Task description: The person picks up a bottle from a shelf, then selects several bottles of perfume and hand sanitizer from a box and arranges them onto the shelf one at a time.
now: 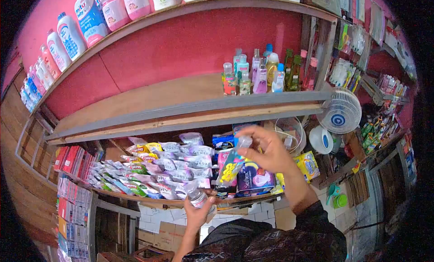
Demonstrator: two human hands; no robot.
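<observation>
My left hand, low at the centre, is wrapped round a small clear bottle with a pale label. Higher and to the right, my right hand grips a clear bottle with yellow lettering by its cap end; it hangs tilted above the lower shelf. Behind and below it is a purple Softex pack. Rows of white and purple packets lie to the left of the bottle.
Several small bottles stand at the right of the middle shelf. Larger bottles line the top shelf. A white fan is at the right, and red boxes sit at the left.
</observation>
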